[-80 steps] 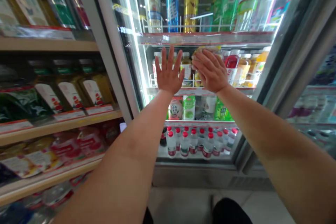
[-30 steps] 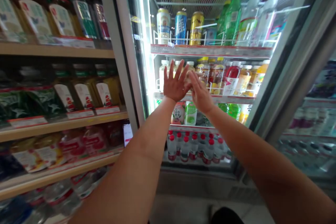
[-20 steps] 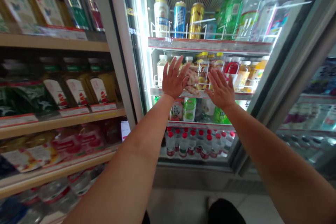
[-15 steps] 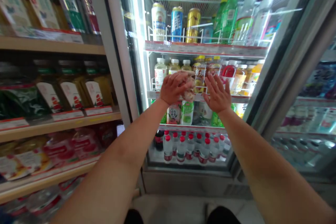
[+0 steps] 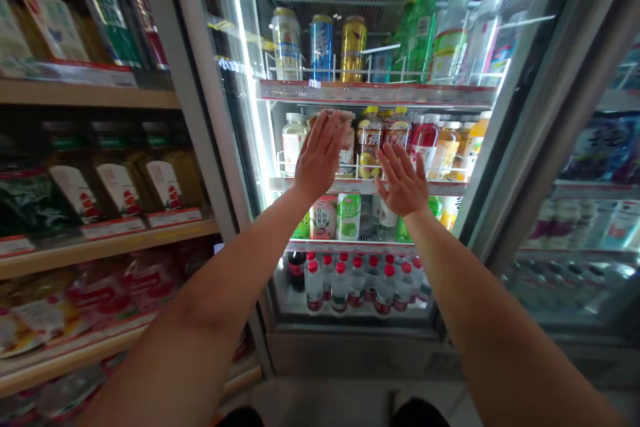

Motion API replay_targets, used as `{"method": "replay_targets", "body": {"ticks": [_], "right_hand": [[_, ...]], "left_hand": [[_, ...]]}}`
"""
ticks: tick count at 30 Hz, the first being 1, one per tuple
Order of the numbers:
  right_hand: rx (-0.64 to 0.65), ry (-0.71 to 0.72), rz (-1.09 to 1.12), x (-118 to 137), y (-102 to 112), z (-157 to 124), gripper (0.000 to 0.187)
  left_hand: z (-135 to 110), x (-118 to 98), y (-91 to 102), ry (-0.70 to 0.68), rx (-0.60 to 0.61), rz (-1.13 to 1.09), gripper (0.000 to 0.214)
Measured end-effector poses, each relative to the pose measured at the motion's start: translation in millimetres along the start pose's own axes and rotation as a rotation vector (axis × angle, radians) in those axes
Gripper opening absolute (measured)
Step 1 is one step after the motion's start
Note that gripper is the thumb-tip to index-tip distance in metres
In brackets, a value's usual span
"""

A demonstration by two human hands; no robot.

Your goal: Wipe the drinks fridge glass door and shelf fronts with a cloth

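My left hand (image 5: pixel 319 155) is raised in front of a drinks fridge (image 5: pixel 350 352), palm towards its glass front, fingers stretched upward. Under its fingers is a crumpled, pale pinkish cloth (image 5: pixel 346 125), held flat to the glass and partly covered by the hand. My right hand (image 5: pixel 403 180) is beside it to the right, fingers extended and slightly apart, palm towards the glass. Nothing shows in it. Behind the hands, through the glass, stand bottles of tea (image 5: pixel 371 140) and a red drink bottle (image 5: pixel 425 139).
Cans (image 5: pixel 321 47) and green bottles (image 5: pixel 423 27) stand on the upper fridge shelf, red-capped water bottles (image 5: pixel 340 285) at the bottom. To the left is a wooden shelf (image 5: pixel 90 95) of bottles. Another glass-fronted fridge stands at the right.
My left hand has slid the cloth upward over the glass, and its fingers now point more upward. The right hand stays spread at the glass. The view has shifted slightly.
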State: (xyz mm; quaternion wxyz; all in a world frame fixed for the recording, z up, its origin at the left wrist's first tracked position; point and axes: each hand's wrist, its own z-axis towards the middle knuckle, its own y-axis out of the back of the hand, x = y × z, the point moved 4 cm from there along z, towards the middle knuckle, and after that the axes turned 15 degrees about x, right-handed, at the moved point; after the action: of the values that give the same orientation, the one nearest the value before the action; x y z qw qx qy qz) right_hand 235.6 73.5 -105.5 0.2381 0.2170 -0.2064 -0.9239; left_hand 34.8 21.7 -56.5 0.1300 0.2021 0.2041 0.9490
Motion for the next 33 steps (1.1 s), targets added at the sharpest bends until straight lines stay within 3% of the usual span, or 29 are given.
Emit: {"method": "replay_targets", "body": {"ticks": [3, 6, 8, 11, 15, 17, 19, 21, 26, 28, 31, 33], "right_hand": [[0.019, -0.009, 0.027, 0, 0, 0, 0.061], [0.026, -0.010, 0.035, -1, 0, 0, 0.061], [0.024, -0.008, 0.029, -1, -1, 0, 0.061], [0.017, -0.006, 0.019, -1, -1, 0, 0.063], [0.002, 0.002, 0.012, -2, -3, -1, 0.065], [-0.021, 0.009, -0.008, -2, -3, -1, 0.065], [-0.042, 0.019, -0.022, -2, -3, -1, 0.066], [-0.050, 0.023, -0.031, -1, -3, -2, 0.067], [-0.085, 0.024, -0.063, 0, -2, -2, 0.069], [-0.113, 0.037, -0.093, 1, -1, -2, 0.069], [-0.135, 0.050, -0.118, 2, 0, -3, 0.070], [-0.125, 0.045, -0.110, 2, 0, -3, 0.070]], "left_hand": [[0, -11, -6.1, -0.004, -0.003, 0.066, 0.051], [-12, -27, -15.9, -0.211, 0.121, 0.105, 0.051], [-14, -25, -15.4, -0.316, 0.218, 0.101, 0.052], [-3, -6, -2.6, -0.231, 0.203, 0.090, 0.053], [-9, 7, 5.8, -0.024, 0.014, 0.128, 0.058], [-24, 2, 0.9, -0.118, 0.018, 0.166, 0.060], [-35, -2, -4.3, -0.293, 0.110, 0.190, 0.063], [-38, 2, -3.3, -0.370, 0.171, 0.185, 0.064], [-28, 17, 11.2, -0.118, -0.009, 0.168, 0.060], [-31, 11, 8.2, -0.214, 0.032, 0.189, 0.061], [-39, 2, 0.9, -0.545, 0.225, 0.204, 0.060], [-39, 8, 3.0, -0.540, 0.220, 0.196, 0.059]]}}
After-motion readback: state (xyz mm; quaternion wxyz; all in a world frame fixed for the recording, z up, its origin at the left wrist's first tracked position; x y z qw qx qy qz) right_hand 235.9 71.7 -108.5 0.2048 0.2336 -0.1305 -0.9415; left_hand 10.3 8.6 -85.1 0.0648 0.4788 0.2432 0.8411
